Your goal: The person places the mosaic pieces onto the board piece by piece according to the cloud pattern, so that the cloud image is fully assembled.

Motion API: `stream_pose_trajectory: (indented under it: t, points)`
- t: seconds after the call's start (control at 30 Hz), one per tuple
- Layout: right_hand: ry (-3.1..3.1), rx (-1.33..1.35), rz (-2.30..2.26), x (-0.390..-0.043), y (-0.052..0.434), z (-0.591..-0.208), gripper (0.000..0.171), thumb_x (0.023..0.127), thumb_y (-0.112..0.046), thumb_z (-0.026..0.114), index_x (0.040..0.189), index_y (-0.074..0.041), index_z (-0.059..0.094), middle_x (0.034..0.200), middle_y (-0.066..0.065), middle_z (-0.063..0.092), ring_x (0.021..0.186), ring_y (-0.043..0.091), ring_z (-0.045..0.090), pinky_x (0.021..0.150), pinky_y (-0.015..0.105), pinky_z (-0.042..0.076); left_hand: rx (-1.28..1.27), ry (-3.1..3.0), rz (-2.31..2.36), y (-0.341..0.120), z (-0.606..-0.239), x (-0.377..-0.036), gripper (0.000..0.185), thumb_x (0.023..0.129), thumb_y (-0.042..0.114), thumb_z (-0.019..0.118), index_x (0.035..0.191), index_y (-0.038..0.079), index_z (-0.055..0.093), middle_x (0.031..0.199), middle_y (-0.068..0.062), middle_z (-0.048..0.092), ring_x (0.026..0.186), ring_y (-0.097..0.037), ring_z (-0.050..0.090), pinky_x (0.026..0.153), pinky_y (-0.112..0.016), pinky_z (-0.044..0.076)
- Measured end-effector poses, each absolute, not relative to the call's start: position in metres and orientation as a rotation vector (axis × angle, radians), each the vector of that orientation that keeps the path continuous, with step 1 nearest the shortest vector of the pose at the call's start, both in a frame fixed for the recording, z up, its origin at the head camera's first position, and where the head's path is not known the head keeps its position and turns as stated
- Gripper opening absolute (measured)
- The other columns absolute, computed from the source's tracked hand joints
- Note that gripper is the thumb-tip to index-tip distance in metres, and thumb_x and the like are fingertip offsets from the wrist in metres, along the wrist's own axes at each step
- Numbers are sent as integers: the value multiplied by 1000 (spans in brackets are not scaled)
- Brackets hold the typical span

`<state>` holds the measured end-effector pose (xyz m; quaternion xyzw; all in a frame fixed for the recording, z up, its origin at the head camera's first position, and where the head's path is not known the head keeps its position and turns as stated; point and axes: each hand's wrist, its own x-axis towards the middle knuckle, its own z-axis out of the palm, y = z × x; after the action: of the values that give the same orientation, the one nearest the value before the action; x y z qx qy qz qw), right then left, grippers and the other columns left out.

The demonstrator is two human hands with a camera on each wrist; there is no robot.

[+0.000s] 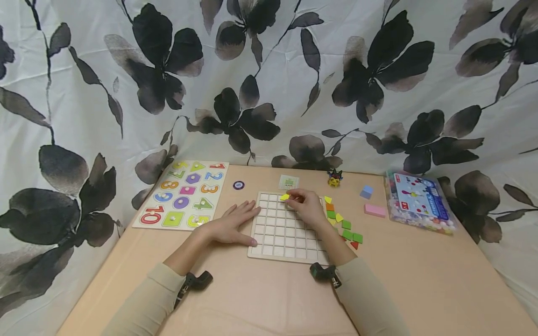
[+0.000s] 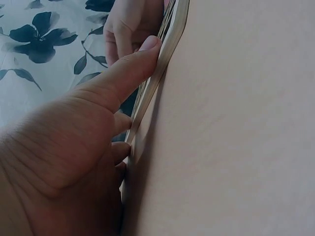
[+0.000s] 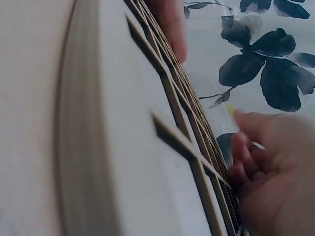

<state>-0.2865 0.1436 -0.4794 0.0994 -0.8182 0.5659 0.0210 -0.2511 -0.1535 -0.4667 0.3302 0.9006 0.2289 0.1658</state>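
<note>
A wooden grid board (image 1: 277, 237) with square cells lies on the table. My left hand (image 1: 233, 224) rests along its left edge, fingers straight; in the left wrist view the thumb (image 2: 125, 69) touches the board's rim. Over the far part of the board, my right hand (image 1: 308, 207) pinches a small yellow tile (image 1: 285, 197) between thumb and fingertips. The right wrist view shows only a sliver of that yellow tile (image 3: 231, 109) at the fingertips. Whether the tile touches the board, I cannot tell. Several loose tiles, including a green one (image 1: 346, 225), lie by the board's right side, partly hidden by my right arm.
A number puzzle board (image 1: 180, 205) lies at left, near a dark round disc (image 1: 238, 185). A small pattern card (image 1: 289, 182) and a yellow figurine (image 1: 334, 178) are behind the grid. To the right are a blue block (image 1: 366, 191), pink block (image 1: 375, 210) and bead box (image 1: 420, 200).
</note>
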Motion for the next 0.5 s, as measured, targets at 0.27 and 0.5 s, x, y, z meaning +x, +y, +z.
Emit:
stream_pose_trajectory:
  t: [0.27, 0.5]
  points:
    - [-2660, 494, 1425, -286, 140, -485, 28, 94, -11, 78, 120, -2, 76, 103, 10, 69, 86, 20, 56, 74, 29, 48, 930, 2574, 640, -153, -468, -252, 107, 88, 66, 72, 168, 19, 19, 177, -9, 1, 164, -31, -2, 132, -55, -5]
    - [-2725, 507, 1331, -286, 139, -484, 28, 94, -11, 78, 120, -1, 76, 105, 9, 70, 90, 20, 59, 79, 32, 50, 937, 2582, 634, -153, -469, -253, 107, 88, 67, 71, 168, 19, 20, 177, -9, 1, 164, -32, -2, 132, -55, -4]
